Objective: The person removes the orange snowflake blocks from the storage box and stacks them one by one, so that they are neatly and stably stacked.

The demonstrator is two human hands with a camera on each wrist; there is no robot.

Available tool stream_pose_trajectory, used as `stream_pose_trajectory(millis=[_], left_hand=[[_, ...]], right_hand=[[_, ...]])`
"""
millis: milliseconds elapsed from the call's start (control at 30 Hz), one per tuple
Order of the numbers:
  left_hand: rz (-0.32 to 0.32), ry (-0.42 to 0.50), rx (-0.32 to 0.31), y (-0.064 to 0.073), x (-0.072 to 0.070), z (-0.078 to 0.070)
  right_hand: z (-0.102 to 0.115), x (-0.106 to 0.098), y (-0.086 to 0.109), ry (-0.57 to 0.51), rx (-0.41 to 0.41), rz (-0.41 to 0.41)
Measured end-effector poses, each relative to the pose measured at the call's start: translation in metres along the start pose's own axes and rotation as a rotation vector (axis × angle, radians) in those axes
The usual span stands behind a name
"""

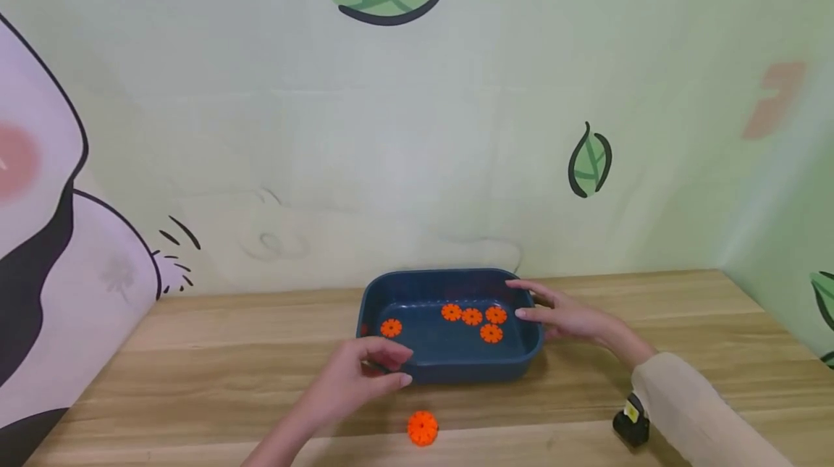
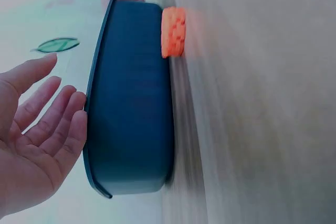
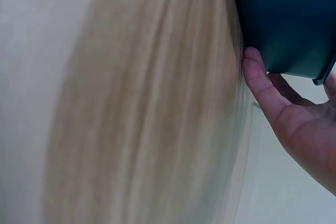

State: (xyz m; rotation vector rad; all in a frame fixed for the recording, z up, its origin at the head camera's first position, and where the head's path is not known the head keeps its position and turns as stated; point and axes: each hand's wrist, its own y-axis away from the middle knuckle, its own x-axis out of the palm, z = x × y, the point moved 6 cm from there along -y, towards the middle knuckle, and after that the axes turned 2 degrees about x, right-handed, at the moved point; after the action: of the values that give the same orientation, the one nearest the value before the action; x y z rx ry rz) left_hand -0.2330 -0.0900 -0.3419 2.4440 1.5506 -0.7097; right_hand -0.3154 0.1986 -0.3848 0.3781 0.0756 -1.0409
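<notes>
A dark blue plastic bin (image 1: 449, 373) stands on the wooden table. Inside it lie several orange notched discs (image 1: 472, 317), one of them apart at the left. My right hand (image 1: 573, 316) grips the bin's right end, its thumb and a finger over the rim and other fingers against the outer wall (image 3: 283, 24). Near the front left corner is my left hand (image 1: 355, 376), fingers loosely bent, holding nothing; whether it touches the rim is unclear. In front of the bin is another orange notched piece (image 1: 423, 428), which looks thick from the side (image 2: 174, 32).
A small black object (image 1: 631, 423) with a yellow label lies beside the right sleeve (image 1: 704, 409). Behind the table (image 1: 247, 351) hangs a pale green printed backdrop (image 1: 391, 148), close to the bin's back. Another backdrop panel stands at the right.
</notes>
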Motion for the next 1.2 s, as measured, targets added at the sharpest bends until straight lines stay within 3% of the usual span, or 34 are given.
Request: stream_pose_trajectory(millis=[267,467,833,1200], left_hand=[[-0.128,-0.023,0.027,-0.015,-0.016,0.002],[-0.174,-0.049,0.02,-0.031,-0.025,0.003],[-0.123,-0.074,0.062,-0.067,-0.008,0.014],[0.058,-0.168,0.098,-0.098,0.022,0.019]], right_hand=[[0.0,0.0,0.0,0.02,0.007,-0.009],[0.004,0.003,-0.003,-0.002,-0.011,0.002],[0.001,0.0,0.002,0.008,0.007,-0.01],[-0.002,0.0,0.003,-0.026,0.006,-0.02]])
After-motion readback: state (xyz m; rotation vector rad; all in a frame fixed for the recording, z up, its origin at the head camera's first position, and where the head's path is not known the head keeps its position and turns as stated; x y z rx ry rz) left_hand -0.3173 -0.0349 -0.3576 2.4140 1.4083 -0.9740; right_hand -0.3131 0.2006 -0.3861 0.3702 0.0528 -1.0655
